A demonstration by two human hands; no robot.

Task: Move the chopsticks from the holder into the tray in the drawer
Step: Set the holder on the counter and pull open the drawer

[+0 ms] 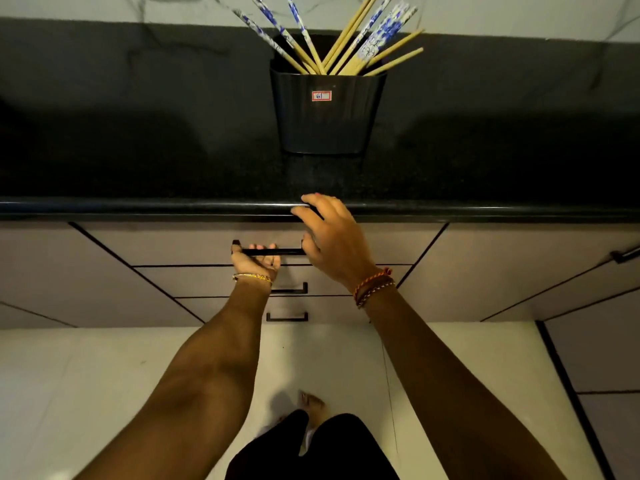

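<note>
Still shut: the drawer comes first

Your left hand [255, 259] curls from below around the thin black bar handle [273, 251] of the top grey drawer [194, 244], which is closed. Your right hand [329, 233], fingers spread and holding nothing, hovers just right of that handle, at the black desk [138, 174] edge. Beyond the handle, further back on the desk, wooden and blue-patterned chopsticks [346, 39] stand fanned in the black plastic holder [325, 112]; the right hand is nearer. The tray is hidden inside the drawer.

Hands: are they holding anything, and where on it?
The left hand grips the top drawer's black handle near its left end, from underneath. The right hand holds nothing, fingers spread by the counter edge.
</note>
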